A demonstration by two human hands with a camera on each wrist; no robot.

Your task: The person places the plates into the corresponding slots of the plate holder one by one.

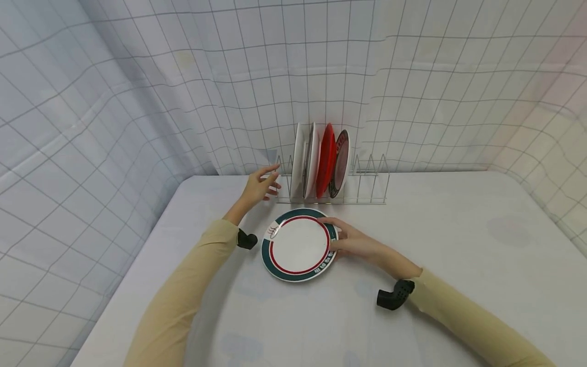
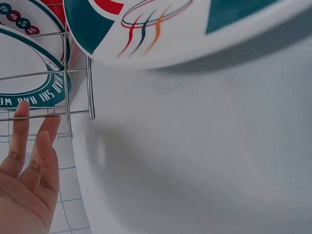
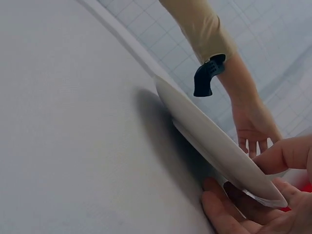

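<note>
My right hand grips the right edge of a white plate with a dark green patterned rim and a red ring. In the right wrist view the plate is seen edge-on, with the thumb over the rim and fingers underneath. Its shadow falls on the table below. My left hand is at the left end of a wire dish rack, holding nothing. Seen from the left wrist, the fingers are extended, with fingertips right at the rack's wires.
Several plates stand upright in the rack: a white plate at the left, a red plate, and a brown-patterned plate at the right. The rack stands at the back of a white table, in front of a gridded white curtain.
</note>
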